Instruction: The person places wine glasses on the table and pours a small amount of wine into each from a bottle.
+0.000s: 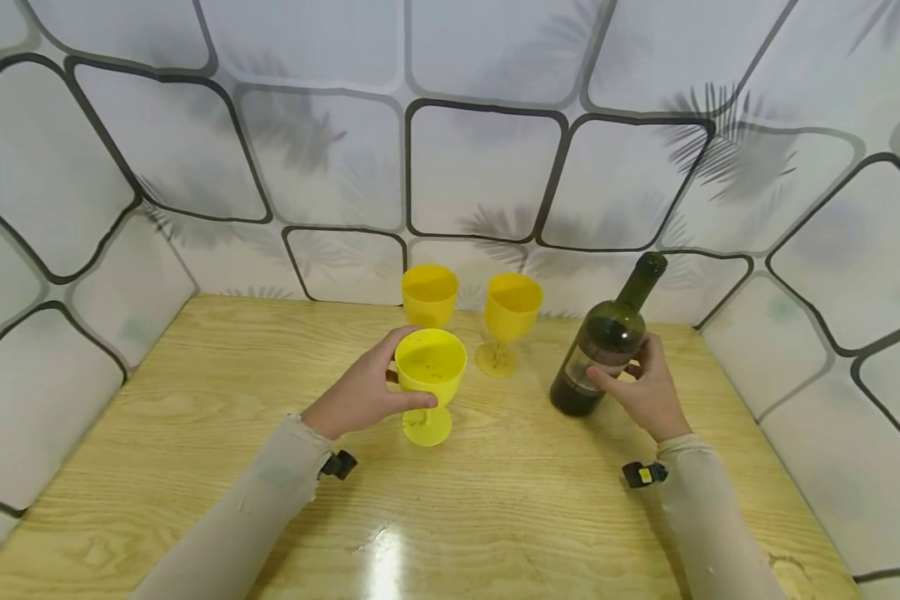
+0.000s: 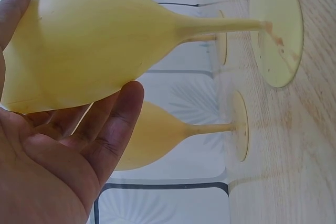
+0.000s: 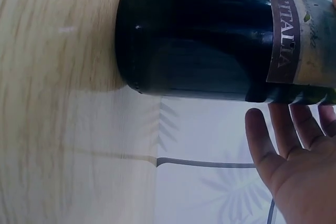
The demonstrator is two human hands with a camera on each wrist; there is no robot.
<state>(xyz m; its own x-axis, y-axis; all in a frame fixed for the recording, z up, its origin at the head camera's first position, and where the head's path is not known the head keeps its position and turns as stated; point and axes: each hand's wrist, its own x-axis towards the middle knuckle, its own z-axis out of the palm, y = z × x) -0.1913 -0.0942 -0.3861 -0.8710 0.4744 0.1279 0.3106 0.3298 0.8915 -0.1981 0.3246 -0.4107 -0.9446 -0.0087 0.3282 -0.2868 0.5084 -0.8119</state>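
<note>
Currently, the left hand grips a yellow cup by its bowl, thumb across the near side and the other fingers curled round the back. With that cup as the centre of the clock in the head view, a second cup stands at 12 o'clock, partly hidden behind it, and a third cup stands at about 2 o'clock. Reddish-brown marks show on the foot of the gripped cup; whether that foot touches the wood, I cannot tell.

Between 2 and 3 o'clock, a green wine bottle stands on the table, its neck pointing towards 1 o'clock. The right hand, at 3 o'clock, holds it: the thumb lies over the label, and the other fingers bend round the opposite side, slightly spread from one another. Small black devices sit at both wrists, below light sleeves. Beyond the cups at 12 o'clock rises a pale wall patterned with dark-edged blocks and grey palm leaves.
</note>
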